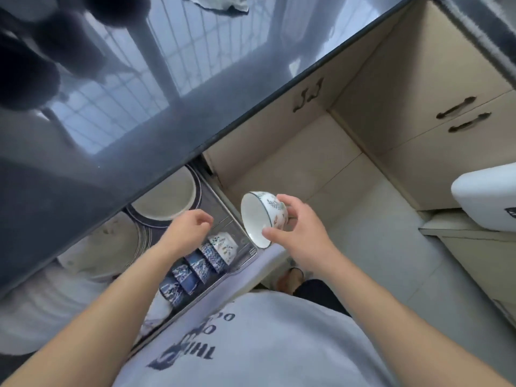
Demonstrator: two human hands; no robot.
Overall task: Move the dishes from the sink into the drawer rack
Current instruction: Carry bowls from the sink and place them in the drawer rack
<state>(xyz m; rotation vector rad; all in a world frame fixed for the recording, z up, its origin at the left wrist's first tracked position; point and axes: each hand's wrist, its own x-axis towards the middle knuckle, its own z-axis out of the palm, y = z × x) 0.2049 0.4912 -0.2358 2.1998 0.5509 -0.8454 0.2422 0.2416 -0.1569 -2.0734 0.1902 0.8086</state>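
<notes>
My right hand [300, 229] grips a white bowl [255, 216] with a leaf pattern and a dark rim, tipped on its side just right of the open drawer rack [248, 248]. My left hand [190, 226] hovers over the rack with fingers loosely curled and nothing in it. Inside the rack a row of bowls stands on edge: a leaf-patterned one [224, 245] at the right end and several blue-patterned ones [192, 270] beside it. Two large plates [167, 199] with dark striped rims lie further back, partly hidden under the counter. The sink is out of view.
A dark glossy countertop [125, 121] overhangs the drawer on the left. Beige cabinet doors with handles [455, 107] line the back and right. A white appliance [485, 196] sits at the right edge. Pale floor tiles [371, 247] lie below. A cloth [223, 4] rests on the counter's far side.
</notes>
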